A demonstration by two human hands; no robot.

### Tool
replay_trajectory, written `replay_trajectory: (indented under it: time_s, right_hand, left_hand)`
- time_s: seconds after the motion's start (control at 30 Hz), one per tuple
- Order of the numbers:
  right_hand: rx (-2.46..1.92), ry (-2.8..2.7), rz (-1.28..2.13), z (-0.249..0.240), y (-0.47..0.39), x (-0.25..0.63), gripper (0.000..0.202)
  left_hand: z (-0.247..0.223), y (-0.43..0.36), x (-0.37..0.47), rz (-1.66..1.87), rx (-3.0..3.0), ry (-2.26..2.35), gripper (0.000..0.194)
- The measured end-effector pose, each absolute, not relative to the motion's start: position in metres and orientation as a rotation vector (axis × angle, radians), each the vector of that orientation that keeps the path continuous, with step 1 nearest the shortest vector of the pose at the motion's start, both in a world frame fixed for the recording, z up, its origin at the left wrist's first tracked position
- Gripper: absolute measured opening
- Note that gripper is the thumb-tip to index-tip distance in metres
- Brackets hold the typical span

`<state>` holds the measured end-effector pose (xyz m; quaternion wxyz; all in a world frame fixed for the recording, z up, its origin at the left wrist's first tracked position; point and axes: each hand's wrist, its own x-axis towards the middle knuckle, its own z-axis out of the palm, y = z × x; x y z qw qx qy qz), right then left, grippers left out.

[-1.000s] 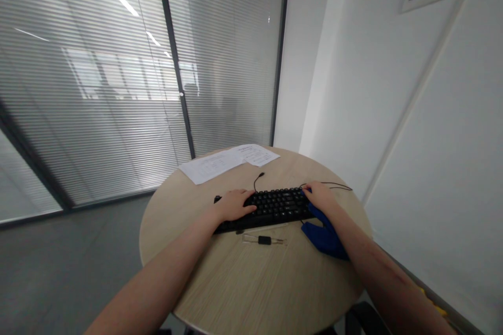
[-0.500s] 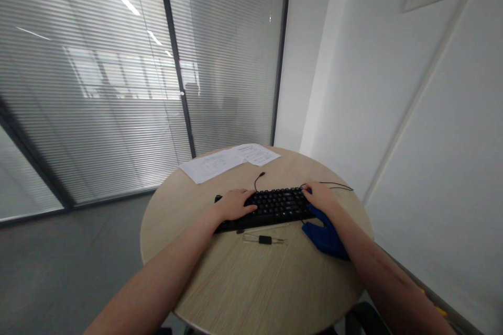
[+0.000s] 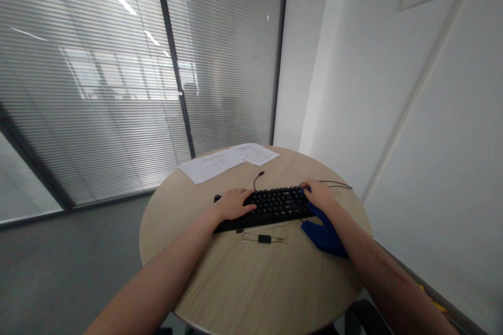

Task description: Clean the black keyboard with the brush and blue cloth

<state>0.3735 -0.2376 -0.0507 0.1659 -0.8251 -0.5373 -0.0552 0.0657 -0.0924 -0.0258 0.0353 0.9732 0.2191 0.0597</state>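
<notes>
A flat black rectangular computer keyboard (image 3: 271,207) is laid across the far half of a round light-wood table (image 3: 251,282); the left hand (image 3: 232,204) is rested palm down on the keyboard's left end, its fingers (image 3: 248,208) spread loosely over the keys and closed on nothing; the right hand (image 3: 320,194) is placed on the keyboard's right end, fingers bent over the edge keys, though whether anything is gripped cannot be told from this view; a crumpled blue cloth (image 3: 324,235) is seen under the right wrist, just beside the keyboard's near right corner; a small clear plastic strip with a black piece at its middle (image 3: 264,239) is laid on the table just in front of the keyboard; a thin black cable (image 3: 257,178) is trailed from the keyboard's far edge; two white printed paper sheets (image 3: 228,161) are spread near the table's far rim, well apart from the hands.
</notes>
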Motion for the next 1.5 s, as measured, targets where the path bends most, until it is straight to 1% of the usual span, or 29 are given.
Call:
replay_trajectory:
  time_s: [0.33,0.9,1.17,1.5]
  right_hand:
    - [-2.389,-1.512,-0.143,-0.0511,-0.2369,0.3745,0.023]
    - [-2.368,-1.576,-0.160,-0.0494,-0.2379,0.3728,0.020]
    - [-2.361,-1.564,-0.126,-0.0535,-0.2366,0.3757,0.025]
    - [-2.356,-1.581,-0.144,-0.0498,-0.2369,0.3738,0.022]
  left_hand:
    - [-0.0258,-0.0928,0.0656,0.183,2.971,0.674,0.063]
    - [-0.0258,-0.0929,0.0655,0.183,2.987,0.679,0.065]
    - [-0.0265,-0.0926,0.0657,0.181,3.006,0.671,0.065]
    - [-0.0266,-0.0926,0.0659,0.188,2.995,0.690,0.065]
